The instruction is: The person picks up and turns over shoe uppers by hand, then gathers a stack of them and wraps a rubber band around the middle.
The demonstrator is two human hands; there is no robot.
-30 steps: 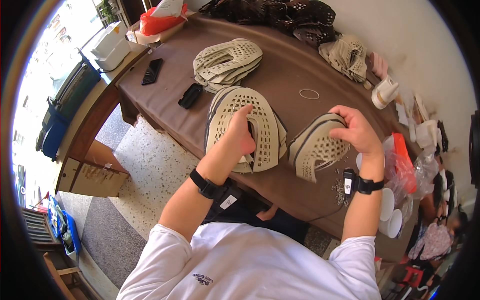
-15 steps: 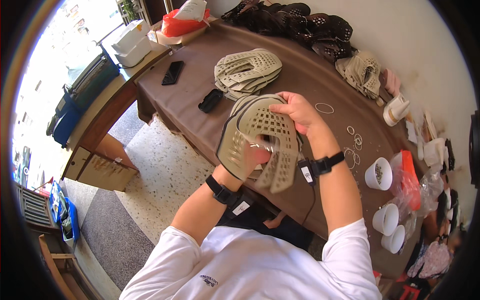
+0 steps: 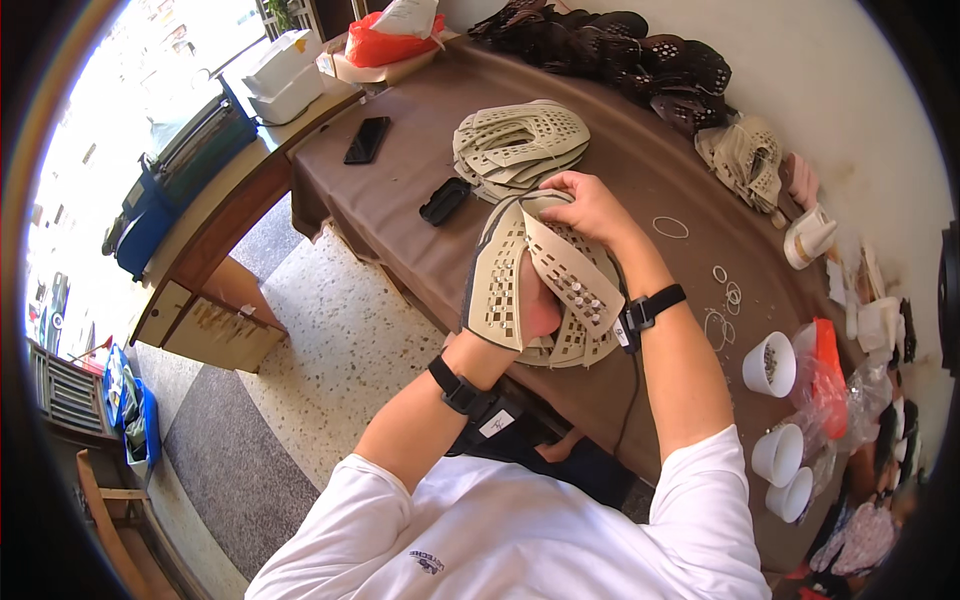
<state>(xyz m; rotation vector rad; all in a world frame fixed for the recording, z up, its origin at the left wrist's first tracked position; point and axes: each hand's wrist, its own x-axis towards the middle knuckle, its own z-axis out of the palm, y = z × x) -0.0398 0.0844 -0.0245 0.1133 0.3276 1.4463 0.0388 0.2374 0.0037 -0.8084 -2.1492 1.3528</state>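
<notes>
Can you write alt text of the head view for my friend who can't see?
A person's right hand grips the top of a beige piece full of holes; the left hand is partly hidden behind it. A beige stack, black phone and white cups sit on the brown table.

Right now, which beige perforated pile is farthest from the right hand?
The wall-side pile, beside the dark pieces; the pile near the black case lies closer, handled pieces closest.

On the front of the white shirt (image 3: 540,535) we see small dark lettering (image 3: 427,562); at the left wrist (image 3: 474,364) and right wrist (image 3: 645,268), white labels (image 3: 496,424) bear marks we cannot make out.
</notes>
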